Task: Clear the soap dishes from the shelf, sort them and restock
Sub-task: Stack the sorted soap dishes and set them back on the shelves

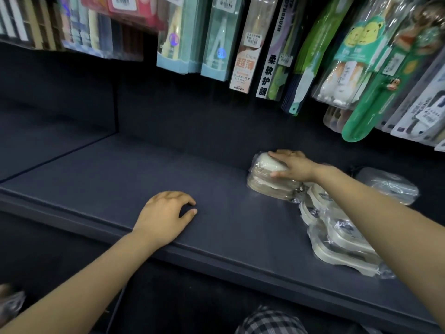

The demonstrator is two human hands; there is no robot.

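Dark navy shelf (120,179), restocking under way.
My right hand (292,166) clamps a plastic-wrapped beige soap dish stack (267,183); left hand (166,213) rests, fingers loosely apart. Next: seat it squarely.

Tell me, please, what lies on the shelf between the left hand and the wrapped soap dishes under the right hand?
Nothing: the head view shows only bare dark shelf between the left hand and the soap dishes.
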